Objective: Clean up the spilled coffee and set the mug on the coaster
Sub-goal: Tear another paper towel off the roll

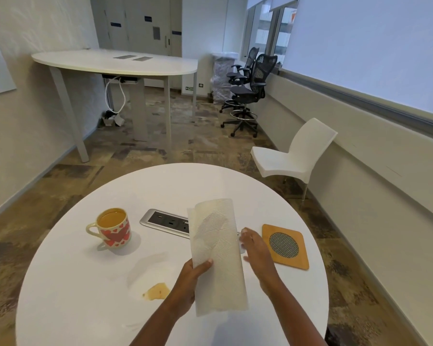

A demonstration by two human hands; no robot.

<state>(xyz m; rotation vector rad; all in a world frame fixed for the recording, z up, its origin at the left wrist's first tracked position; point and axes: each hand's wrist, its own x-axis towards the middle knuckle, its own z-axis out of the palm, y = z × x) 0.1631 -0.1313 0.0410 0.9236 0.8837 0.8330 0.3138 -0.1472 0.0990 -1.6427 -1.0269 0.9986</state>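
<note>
Left hand (193, 275) grips the towel roll (218, 245), right hand (255, 250) open beside it; knocking the full mug (114, 228) further left means more spill.

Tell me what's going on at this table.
A person's left hand holds a paper towel roll above the round table, with the right hand open beside it. The coffee spill lies unwiped near the left arm. The heart-patterned mug, full of coffee, stands to the left, not yet on the coaster at the right.

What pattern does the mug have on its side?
Red and pink hearts on the cream mug; the head view shows it.
</note>
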